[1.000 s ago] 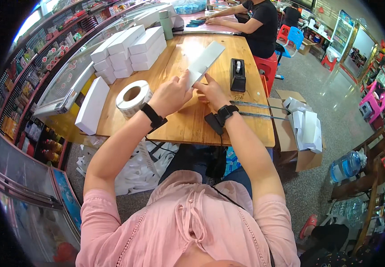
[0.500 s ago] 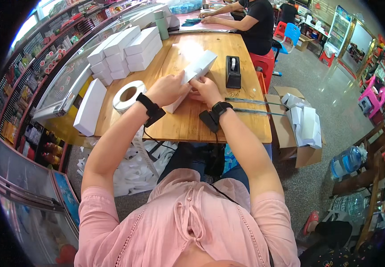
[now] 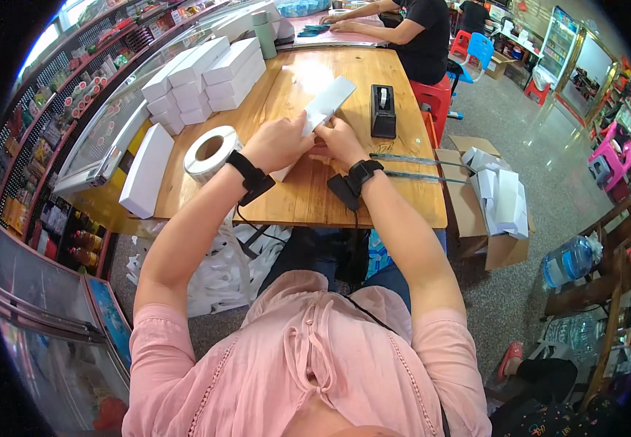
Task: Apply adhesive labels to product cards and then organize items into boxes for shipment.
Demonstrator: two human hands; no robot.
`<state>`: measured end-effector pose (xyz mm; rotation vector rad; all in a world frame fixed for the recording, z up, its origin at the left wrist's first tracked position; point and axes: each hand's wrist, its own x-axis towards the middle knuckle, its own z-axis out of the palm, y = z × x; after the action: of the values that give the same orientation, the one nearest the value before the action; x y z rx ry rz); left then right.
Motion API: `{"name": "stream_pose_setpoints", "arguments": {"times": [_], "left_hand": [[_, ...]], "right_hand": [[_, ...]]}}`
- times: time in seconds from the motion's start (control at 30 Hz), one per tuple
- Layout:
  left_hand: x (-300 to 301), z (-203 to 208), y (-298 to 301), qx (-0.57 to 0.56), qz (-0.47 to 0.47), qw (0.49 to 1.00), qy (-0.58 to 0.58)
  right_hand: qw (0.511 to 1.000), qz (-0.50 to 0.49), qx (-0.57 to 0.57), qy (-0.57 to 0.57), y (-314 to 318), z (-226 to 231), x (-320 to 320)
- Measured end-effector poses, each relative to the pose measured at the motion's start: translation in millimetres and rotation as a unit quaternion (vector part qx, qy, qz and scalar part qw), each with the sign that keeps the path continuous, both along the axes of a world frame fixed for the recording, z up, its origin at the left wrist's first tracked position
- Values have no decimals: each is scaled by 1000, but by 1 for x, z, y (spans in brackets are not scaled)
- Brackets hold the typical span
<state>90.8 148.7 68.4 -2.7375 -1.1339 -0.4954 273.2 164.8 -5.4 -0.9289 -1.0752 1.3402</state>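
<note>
A long white box (image 3: pixel 332 96) lies slanted across the wooden table (image 3: pixel 286 207) in front of me, its far end pointing away to the right. My left hand (image 3: pixel 279 143) is closed over the box's left side. My right hand (image 3: pixel 339 141) grips it from the right, its thumb and fingertips close to the left hand's. The fingers cover the middle of the box, so any small thing pinched there is hidden. Left of my left wrist is a roll of white labels (image 3: pixel 222 162), its strip trailing down off the table edge. A black tape dispenser (image 3: pixel 382 124) stands right of the box.
Stacked white boxes (image 3: pixel 202 76) fill the table's far left, with a green bottle (image 3: pixel 264 35) behind. One white box (image 3: pixel 146 171) stands at the left edge. An open carton (image 3: pixel 468 218) of white boxes sits right of the table. Across the table, another person (image 3: pixel 421 36) works.
The box's far end has shifted slightly, showing more of its flat upper face. Both hands have stayed on it, with fingers drawn a little closer together.
</note>
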Motion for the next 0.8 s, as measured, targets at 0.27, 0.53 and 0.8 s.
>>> {"name": "stream_pose_setpoints", "arguments": {"times": [0.27,0.53,0.8], "left_hand": [[0,2,12,-83,-24,992,-92],[15,10,6,-93,37,991,-91],[34,-10,-7,-34,31,995,-89]], "right_hand": [[991,-45,41,-119,32,-29,9],[975,-118,95,-163,40,-40,25],[993,-58,28,-95,21,-18,29]]}}
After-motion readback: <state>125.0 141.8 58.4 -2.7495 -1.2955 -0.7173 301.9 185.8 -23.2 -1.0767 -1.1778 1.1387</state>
